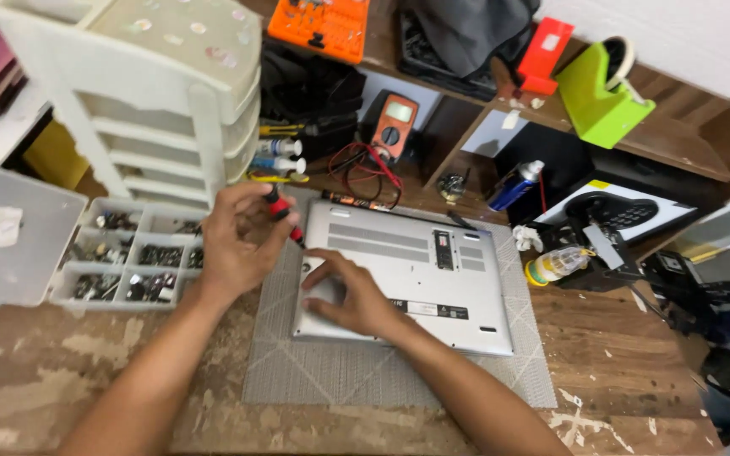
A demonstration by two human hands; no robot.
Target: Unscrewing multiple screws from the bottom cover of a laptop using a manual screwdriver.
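Observation:
A silver laptop lies bottom side up on a grey mat in the middle of a worn wooden bench. My left hand grips a red-and-black screwdriver, its tip down near the laptop's near-left corner. My right hand rests flat on that same corner of the laptop, fingers spread, pressing the case.
A clear compartment box of small screws and parts sits left of the mat, with a white drawer unit behind it. At the back lie an orange multimeter with red and black leads, a blue spray can, a small bottle and a green tape dispenser.

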